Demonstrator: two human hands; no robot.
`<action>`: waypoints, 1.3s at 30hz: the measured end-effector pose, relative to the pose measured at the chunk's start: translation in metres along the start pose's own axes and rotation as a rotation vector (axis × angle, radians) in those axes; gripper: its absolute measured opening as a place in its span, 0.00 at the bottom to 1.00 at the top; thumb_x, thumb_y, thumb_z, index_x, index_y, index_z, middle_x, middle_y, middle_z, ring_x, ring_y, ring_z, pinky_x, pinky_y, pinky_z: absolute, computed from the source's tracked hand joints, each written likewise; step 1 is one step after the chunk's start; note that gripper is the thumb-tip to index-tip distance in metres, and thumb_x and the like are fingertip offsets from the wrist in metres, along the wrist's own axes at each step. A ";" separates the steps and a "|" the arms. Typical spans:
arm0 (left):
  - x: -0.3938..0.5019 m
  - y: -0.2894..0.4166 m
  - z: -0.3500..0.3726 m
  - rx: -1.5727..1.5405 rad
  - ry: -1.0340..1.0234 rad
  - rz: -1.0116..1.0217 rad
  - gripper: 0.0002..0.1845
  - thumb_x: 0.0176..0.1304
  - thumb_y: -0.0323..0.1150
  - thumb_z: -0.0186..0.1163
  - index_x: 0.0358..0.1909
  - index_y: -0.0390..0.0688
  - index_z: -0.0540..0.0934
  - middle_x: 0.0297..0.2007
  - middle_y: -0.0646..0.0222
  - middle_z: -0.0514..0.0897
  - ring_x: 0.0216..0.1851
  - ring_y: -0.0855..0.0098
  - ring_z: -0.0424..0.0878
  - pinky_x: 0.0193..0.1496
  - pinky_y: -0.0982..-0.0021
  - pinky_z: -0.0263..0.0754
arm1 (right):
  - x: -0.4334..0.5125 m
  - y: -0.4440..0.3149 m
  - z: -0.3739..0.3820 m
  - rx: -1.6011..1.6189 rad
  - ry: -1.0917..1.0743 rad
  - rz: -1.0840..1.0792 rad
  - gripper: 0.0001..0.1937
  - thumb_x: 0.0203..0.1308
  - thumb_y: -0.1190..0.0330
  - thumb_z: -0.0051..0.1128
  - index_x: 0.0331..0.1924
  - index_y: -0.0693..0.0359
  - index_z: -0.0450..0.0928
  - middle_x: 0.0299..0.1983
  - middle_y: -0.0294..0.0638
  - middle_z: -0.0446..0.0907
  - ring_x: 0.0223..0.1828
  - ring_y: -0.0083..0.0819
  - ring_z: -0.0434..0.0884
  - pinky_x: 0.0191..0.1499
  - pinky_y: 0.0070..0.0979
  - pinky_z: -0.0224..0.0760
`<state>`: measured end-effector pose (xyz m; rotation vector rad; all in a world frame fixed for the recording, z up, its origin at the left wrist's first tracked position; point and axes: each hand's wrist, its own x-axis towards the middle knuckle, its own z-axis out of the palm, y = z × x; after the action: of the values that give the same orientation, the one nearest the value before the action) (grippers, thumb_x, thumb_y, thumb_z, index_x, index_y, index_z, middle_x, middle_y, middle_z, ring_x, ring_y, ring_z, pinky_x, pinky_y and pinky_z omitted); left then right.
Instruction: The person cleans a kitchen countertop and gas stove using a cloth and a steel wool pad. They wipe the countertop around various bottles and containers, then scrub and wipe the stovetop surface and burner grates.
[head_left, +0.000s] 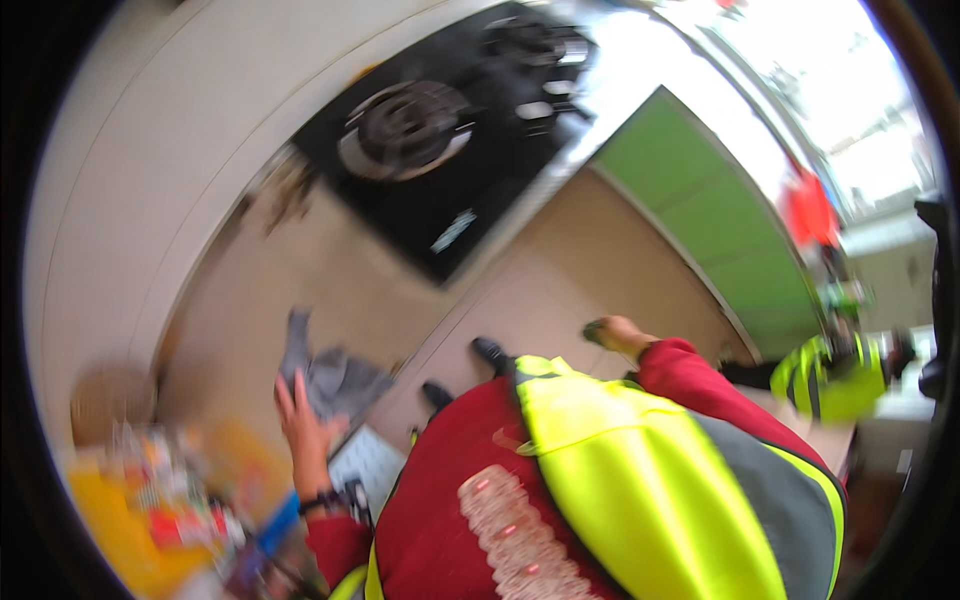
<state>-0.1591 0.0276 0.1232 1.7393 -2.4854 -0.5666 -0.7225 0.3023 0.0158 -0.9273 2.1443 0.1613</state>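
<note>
My left hand (302, 429), with a dark watch at the wrist, is spread over the edge of a crumpled grey cloth (337, 382) on the beige countertop (270, 277). Whether the palm touches the cloth cannot be made out. Out over the floor, my right hand (624, 334) has its fingers around a small dark green object (594, 331), perhaps a scouring pad; blur hides its details. A black glass gas hob (390, 206) is set into the counter ahead, with round burners (409, 127).
Blurred packets (187, 525) and a round brown object (112, 401) crowd the counter at left. Green cabinet doors (720, 225) stand beyond the floor (540, 300). At right is another person in a yellow safety vest (829, 379), near a red hanging item (810, 210).
</note>
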 end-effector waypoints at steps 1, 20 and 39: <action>-0.008 -0.004 0.010 0.134 -0.032 0.064 0.70 0.21 0.40 0.84 0.77 0.53 0.58 0.75 0.43 0.53 0.73 0.40 0.55 0.74 0.47 0.55 | -0.006 -0.008 0.006 0.029 0.004 0.032 0.15 0.64 0.58 0.54 0.45 0.56 0.86 0.41 0.51 0.86 0.44 0.48 0.86 0.47 0.44 0.78; 0.149 -0.153 -0.035 0.188 0.330 -0.257 0.33 0.68 0.51 0.60 0.60 0.31 0.75 0.49 0.39 0.83 0.49 0.43 0.82 0.53 0.49 0.76 | -0.132 0.010 0.136 0.393 0.237 0.276 0.15 0.60 0.66 0.48 0.46 0.59 0.83 0.44 0.55 0.85 0.50 0.54 0.83 0.54 0.46 0.74; 0.180 -0.040 0.003 0.235 0.053 -0.256 0.40 0.69 0.65 0.47 0.74 0.50 0.63 0.71 0.55 0.67 0.74 0.48 0.59 0.73 0.36 0.44 | -0.098 0.027 0.104 0.443 0.252 0.165 0.14 0.60 0.66 0.50 0.45 0.62 0.81 0.41 0.56 0.84 0.47 0.56 0.82 0.52 0.47 0.74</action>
<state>-0.1890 -0.1486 0.0786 2.1457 -2.3923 -0.2429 -0.6347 0.4176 0.0084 -0.5340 2.3503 -0.3562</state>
